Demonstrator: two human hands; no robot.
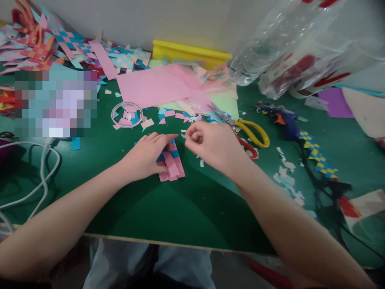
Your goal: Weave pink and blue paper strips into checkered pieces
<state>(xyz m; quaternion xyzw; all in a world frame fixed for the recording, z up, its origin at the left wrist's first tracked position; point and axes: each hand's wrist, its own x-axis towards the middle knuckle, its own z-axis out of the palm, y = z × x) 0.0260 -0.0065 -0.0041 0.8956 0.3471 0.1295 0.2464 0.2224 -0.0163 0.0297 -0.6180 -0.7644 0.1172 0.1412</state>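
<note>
Green desk (144, 216) is spreading beneath us. Our left hand (144, 154) is lying open, pressing the woven pink-and-blue paper (171, 164) under its fingers; light, even pressure is probably helping the strips lie straight. To its right, our right hand (213, 140) is pinching its fingertips together, though we cannot tell on what. Scissors (266, 138) are lying just beyond that hand.

Bare forearms, pale-blue trousers, dark top.
The left hand (147, 154) and right hand (213, 144) are bare, with slim fingers; both forearms are uncovered; a dark sleeve edge (24, 284) shows at the lower left corner; the trousers (116, 267) are pale greyish blue, loose and creased; a dark top (168, 281) shows at the lap, its details lost in shadow.
</note>
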